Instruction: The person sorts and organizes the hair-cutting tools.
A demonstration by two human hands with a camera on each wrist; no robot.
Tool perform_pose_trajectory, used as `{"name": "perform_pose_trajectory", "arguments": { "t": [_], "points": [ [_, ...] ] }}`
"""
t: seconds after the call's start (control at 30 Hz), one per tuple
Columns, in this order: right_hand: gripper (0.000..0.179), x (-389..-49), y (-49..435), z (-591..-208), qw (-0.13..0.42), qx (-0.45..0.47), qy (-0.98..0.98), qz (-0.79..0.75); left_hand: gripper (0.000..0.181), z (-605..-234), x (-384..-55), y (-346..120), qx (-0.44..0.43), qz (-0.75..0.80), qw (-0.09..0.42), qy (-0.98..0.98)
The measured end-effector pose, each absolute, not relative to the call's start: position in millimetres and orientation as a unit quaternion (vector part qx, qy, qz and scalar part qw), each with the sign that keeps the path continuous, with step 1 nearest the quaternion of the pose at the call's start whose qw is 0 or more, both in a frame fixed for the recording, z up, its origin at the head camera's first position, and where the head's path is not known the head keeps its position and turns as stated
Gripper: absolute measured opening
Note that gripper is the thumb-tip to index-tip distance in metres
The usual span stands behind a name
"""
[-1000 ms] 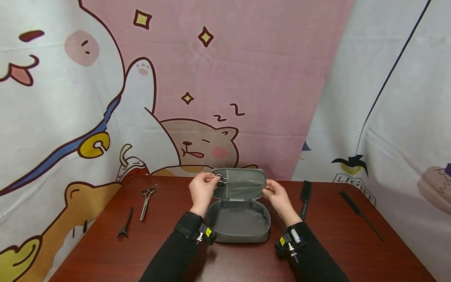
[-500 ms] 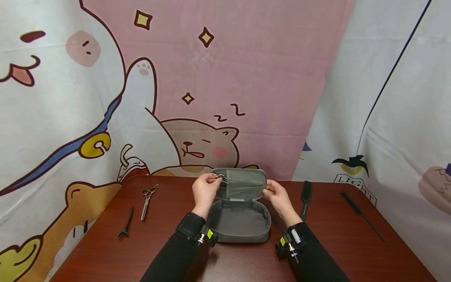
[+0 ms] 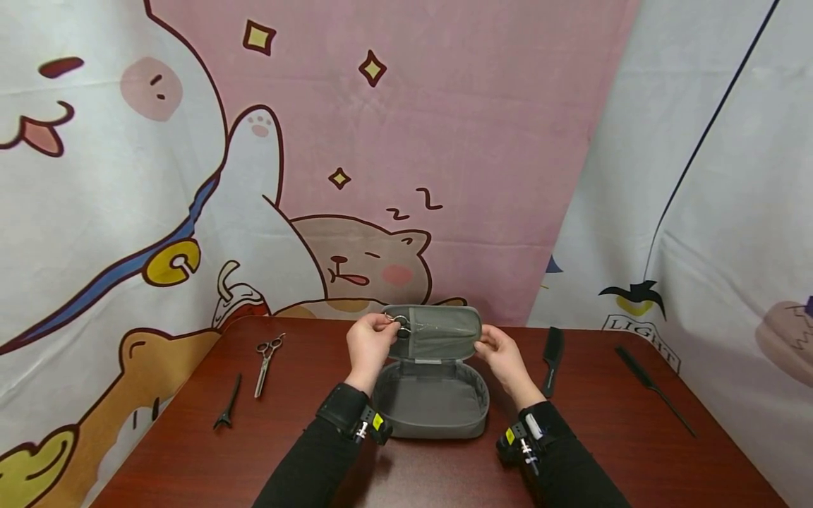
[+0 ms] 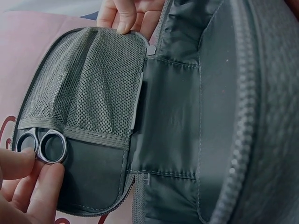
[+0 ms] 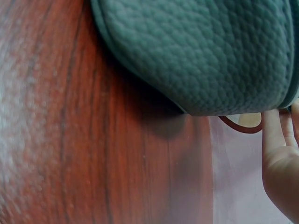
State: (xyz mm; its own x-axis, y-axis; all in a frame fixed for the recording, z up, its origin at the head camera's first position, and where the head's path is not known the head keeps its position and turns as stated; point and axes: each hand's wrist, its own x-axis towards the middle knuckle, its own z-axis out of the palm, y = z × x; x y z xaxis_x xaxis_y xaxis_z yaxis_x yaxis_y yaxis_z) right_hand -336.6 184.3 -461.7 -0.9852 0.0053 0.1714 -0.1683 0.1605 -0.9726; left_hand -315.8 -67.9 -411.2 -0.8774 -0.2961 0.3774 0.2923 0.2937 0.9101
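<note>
A grey zippered case [image 3: 432, 429] stands unzipped on the table, its lid [image 3: 444, 353] raised at the back. Inside the lid is a mesh pocket [image 4: 100, 84]. Scissors [image 4: 65, 151] sit with their finger rings outside the pocket's elastic edge; their blades are hidden in the mesh. My left hand [image 3: 370, 349] pinches the rings between thumb and fingers at the lid's left side. With the thumb in front and fingers behind, my right hand [image 3: 504, 360] holds the lid's right edge. The right wrist view shows the case's pebbled outer wall [image 5: 201, 56] and part of the right hand [image 5: 282, 163].
Thinning scissors [image 3: 263, 367] and a dark hair clip [image 3: 227, 406] lie on the left of the brown table [image 3: 305, 466]. To the right are a black wide comb [image 3: 552, 356] and a thin-tailed comb [image 3: 648, 381]. A printed cloth [image 3: 483, 141] hangs behind.
My left hand has shifted slightly right with the scissors' rings, toward the pocket, mostly in the first half second. The right hand keeps its hold on the lid.
</note>
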Motion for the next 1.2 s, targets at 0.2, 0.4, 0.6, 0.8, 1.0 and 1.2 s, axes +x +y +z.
{"name": "perform_pose_trajectory", "arguments": {
  "t": [0.2, 0.4, 0.6, 0.8, 1.0, 1.2],
  "points": [
    [0.031, -337.2, 186.4, -462.1, 0.065, 0.067, -0.756, 0.648, 0.007, -410.5, -317.1, -71.1, -0.004, -0.596, 0.231, -0.769],
    [0.031, -337.9, 187.4, -462.1, 0.059, 0.074, -0.756, 0.648, 0.012, -406.4, -312.9, -78.4, -0.015, -0.589, 0.202, -0.782],
    [0.029, -338.1, 187.2, -461.7, 0.059, 0.081, -0.755, 0.648, 0.018, -403.5, -305.0, -85.4, -0.033, -0.541, 0.186, -0.819],
    [0.03, -338.2, 187.7, -462.3, 0.06, 0.088, -0.755, 0.647, 0.025, -408.7, -291.9, -90.7, -0.079, -0.47, 0.19, -0.858],
    [0.031, -338.4, 188.0, -462.4, 0.06, 0.089, -0.754, 0.648, 0.03, -418.3, -281.6, -94.5, -0.097, -0.407, 0.186, -0.889],
    [0.031, -338.7, 187.9, -462.8, 0.06, 0.09, -0.757, 0.645, 0.039, -423.9, -276.6, -96.9, -0.089, -0.356, 0.162, -0.916]
  ]
}}
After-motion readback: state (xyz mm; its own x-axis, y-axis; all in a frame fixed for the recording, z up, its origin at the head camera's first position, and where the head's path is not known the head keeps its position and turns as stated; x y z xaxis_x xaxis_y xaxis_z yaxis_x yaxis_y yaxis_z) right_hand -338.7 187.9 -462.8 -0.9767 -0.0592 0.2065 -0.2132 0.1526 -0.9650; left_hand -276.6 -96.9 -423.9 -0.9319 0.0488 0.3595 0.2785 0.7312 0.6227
